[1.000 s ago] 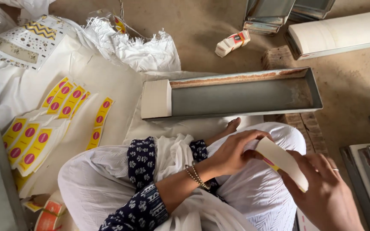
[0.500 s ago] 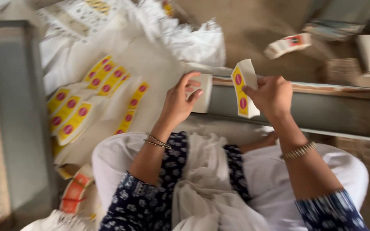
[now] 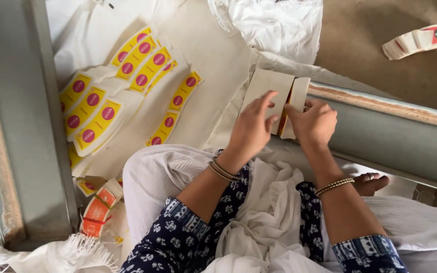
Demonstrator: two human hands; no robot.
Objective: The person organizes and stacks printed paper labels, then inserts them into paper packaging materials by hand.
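Soft, even daylight fills the head view, bright without harsh glare. The white cloth (image 3: 198,106) nears overexposure toward the upper left, losing fold detail. Shadows are faint (a gentle one lies under the left hand (image 3: 251,132)). Focus is fairly sharp at centre, while the banded label bundle (image 3: 421,40) at the upper right looks slightly soft.

Two hands: left hand (image 3: 251,129), right hand (image 3: 313,122), both on one cream card stack (image 3: 275,96).
Two metal trays: one tray (image 3: 395,139) right of hands, other tray (image 3: 18,126) far left.
Yellow labels (image 3: 104,101) with pink dots, left of hands: about eleven showing, overlaps hide exact count.
Two banded bundles: bundle (image 3: 423,39) upper right, orange bundle (image 3: 97,210) lower left.
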